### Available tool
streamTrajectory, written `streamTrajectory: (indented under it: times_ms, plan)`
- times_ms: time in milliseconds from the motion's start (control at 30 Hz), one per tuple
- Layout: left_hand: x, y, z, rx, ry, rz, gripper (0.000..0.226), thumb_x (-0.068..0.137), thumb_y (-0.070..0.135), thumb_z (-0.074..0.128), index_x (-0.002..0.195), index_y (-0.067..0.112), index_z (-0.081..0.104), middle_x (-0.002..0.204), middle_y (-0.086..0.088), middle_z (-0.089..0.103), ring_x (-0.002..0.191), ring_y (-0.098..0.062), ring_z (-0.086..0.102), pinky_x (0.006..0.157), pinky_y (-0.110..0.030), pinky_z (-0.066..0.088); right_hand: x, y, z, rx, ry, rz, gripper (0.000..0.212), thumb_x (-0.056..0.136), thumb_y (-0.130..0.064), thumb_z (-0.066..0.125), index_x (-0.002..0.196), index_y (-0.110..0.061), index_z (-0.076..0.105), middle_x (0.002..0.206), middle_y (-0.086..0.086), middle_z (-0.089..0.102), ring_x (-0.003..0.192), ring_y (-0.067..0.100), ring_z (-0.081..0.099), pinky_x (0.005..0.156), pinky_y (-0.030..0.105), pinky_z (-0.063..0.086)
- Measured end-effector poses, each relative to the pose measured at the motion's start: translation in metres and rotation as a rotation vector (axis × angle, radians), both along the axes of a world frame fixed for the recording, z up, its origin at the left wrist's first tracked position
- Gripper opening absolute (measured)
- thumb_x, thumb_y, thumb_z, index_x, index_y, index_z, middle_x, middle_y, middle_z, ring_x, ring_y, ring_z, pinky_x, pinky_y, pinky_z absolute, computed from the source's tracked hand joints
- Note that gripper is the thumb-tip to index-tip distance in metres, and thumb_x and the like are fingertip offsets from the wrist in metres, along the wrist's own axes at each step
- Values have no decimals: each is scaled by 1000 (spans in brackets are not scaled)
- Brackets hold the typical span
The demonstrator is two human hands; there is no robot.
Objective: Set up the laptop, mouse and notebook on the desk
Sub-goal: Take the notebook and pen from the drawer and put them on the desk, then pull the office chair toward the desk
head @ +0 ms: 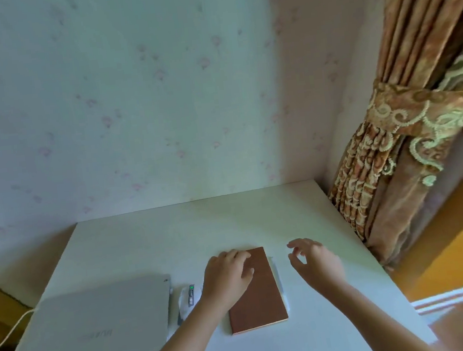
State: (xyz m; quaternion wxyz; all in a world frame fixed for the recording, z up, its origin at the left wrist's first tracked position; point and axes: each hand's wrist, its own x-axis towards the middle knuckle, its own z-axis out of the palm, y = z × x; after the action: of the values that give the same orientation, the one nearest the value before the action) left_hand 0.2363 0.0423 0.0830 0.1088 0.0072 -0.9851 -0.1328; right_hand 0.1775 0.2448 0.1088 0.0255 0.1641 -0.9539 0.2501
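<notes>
A brown notebook lies flat on the white desk, on top of something white that shows along its right edge. My left hand rests on the notebook's upper left corner, fingers spread over the cover. My right hand hovers just right of the notebook with fingers apart and holds nothing. A closed silver laptop lies at the desk's left front. Between laptop and notebook sits a white mouse with a green light, partly hidden by my left forearm.
A white cable runs off the laptop's left side over the desk edge. A patterned wall stands behind the desk. A tied brown curtain hangs close to the desk's right rear corner. Orange floor shows at the right.
</notes>
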Motion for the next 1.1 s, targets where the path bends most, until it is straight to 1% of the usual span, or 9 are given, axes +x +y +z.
streamTrajectory:
  times_ms: [67, 200, 267, 333, 467, 600, 867, 1000, 1100]
  plan:
    - [3, 7, 9, 17, 9, -57, 36, 89, 38, 57, 123, 27, 59, 120, 11, 65, 106, -18, 61, 87, -32, 42, 17, 9, 7, -17, 7, -62, 22, 89, -31, 54, 109, -32, 62, 93, -17, 64, 89, 7, 58, 66, 23, 43]
    - [18, 26, 15, 56, 32, -209, 37, 85, 37, 60, 122, 30, 58, 113, 13, 67, 105, -13, 62, 84, -30, 45, 61, 30, 13, -20, 44, -187, 23, 89, -31, 55, 110, -30, 64, 95, -15, 65, 88, 7, 58, 68, 22, 45]
    - [27, 37, 14, 64, -13, -289, 43, 89, 41, 54, 131, 31, 50, 117, 12, 65, 109, -13, 60, 86, -30, 44, 86, 43, 16, 14, 47, -249, 24, 89, -31, 54, 112, -30, 63, 98, -15, 66, 91, 7, 58, 73, 23, 47]
    - [37, 50, 11, 70, -29, -357, 49, 92, 44, 51, 138, 29, 42, 120, 10, 64, 107, -16, 61, 85, -30, 44, 111, 59, 21, 51, 38, -300, 25, 90, -32, 53, 114, -30, 62, 100, -15, 65, 94, 6, 58, 76, 23, 47]
    - [56, 85, 13, 94, -79, -517, 52, 97, 45, 44, 144, 27, 30, 128, 11, 58, 109, -11, 59, 88, -28, 45, 159, 97, 32, 125, 50, -423, 26, 90, -34, 53, 115, -33, 60, 104, -16, 65, 96, 3, 59, 78, 21, 49]
    - [67, 131, 20, 76, -114, -633, 51, 97, 44, 43, 144, 29, 30, 129, 9, 58, 113, -14, 57, 92, -32, 45, 202, 135, 39, 135, 100, -565, 22, 88, -33, 56, 108, -31, 64, 102, -15, 67, 95, 7, 61, 76, 24, 48]
    - [99, 218, 42, 35, -61, -830, 51, 95, 43, 47, 143, 30, 34, 128, 12, 58, 112, -10, 56, 91, -27, 43, 275, 214, 46, 158, 170, -780, 15, 83, -29, 58, 95, -29, 68, 92, -13, 68, 88, 13, 63, 68, 29, 50]
    - [118, 279, 47, 42, -56, -913, 50, 94, 44, 49, 141, 31, 36, 127, 14, 57, 112, -8, 56, 92, -25, 42, 312, 267, 45, 137, 172, -876, 15, 83, -29, 56, 93, -29, 68, 91, -13, 68, 88, 13, 62, 69, 29, 48]
    - [140, 337, 45, 40, -52, -973, 49, 94, 43, 49, 140, 31, 38, 122, 15, 58, 108, -8, 57, 89, -26, 43, 345, 316, 43, 139, 155, -928, 17, 86, -31, 55, 96, -28, 68, 93, -12, 68, 91, 13, 60, 72, 28, 46]
